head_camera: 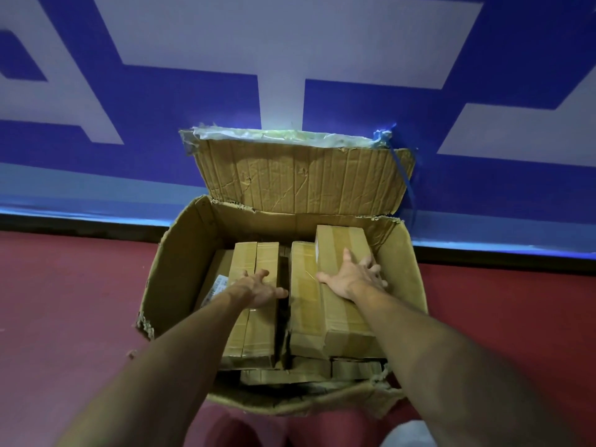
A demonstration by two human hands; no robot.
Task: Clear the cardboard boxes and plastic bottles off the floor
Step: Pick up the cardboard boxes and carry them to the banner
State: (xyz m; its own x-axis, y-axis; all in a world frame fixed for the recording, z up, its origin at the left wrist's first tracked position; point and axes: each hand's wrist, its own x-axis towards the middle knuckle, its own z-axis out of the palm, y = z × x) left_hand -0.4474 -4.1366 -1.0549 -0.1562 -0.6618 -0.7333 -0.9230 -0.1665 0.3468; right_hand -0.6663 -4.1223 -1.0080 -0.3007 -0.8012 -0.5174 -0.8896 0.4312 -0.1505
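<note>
Laid released left hand (258,287) and right hand (351,279), fingers spread, on taped brown cardboard boxes (342,246) inside torn brown cardboard carton (180,269).

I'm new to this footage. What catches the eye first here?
A big torn carton sits open on the red floor against a blue-and-white wall, packed with small taped boxes. Both arms reach in: the left hand and right hand lie spread on top of them.
</note>
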